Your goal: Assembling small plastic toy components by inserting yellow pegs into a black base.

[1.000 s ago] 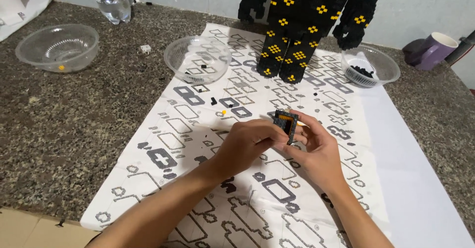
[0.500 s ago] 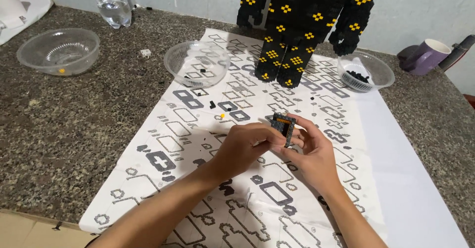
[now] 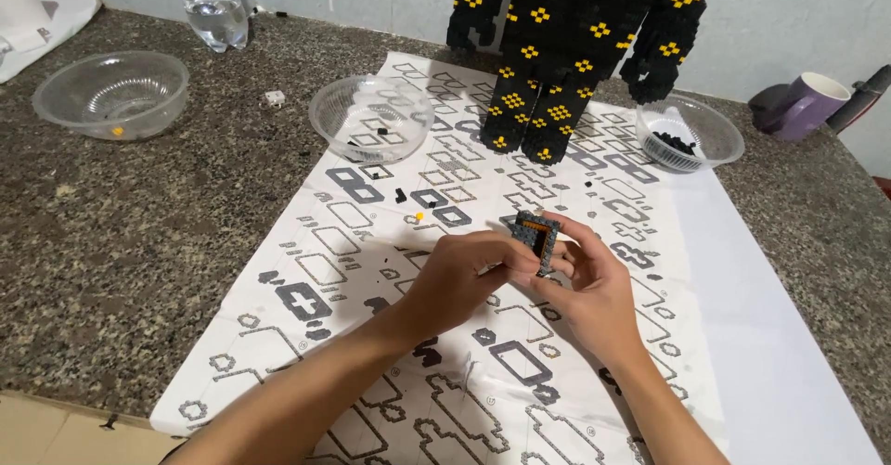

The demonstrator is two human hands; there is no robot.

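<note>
Both hands meet over the printed paper sheet (image 3: 371,270). My right hand (image 3: 594,289) pinches a small dark grey brick block (image 3: 535,238) with an orange patch on it, held upright between thumb and fingers. My left hand (image 3: 459,279) presses its fingertips against the block's left side. A tall black brick figure (image 3: 575,47) with yellow studs stands at the far end of the sheet. A few tiny loose bricks, one yellow (image 3: 419,215), lie on the sheet ahead of my hands.
Three clear plastic bowls sit on the speckled stone counter: one far left (image 3: 111,94), one at the sheet's top (image 3: 371,117), one with black pieces at right (image 3: 689,134). A water bottle (image 3: 212,1) and a purple mug (image 3: 806,105) stand at the back.
The view has drifted slightly; my hands stay together on the small block, which is turned a little between the fingers.
</note>
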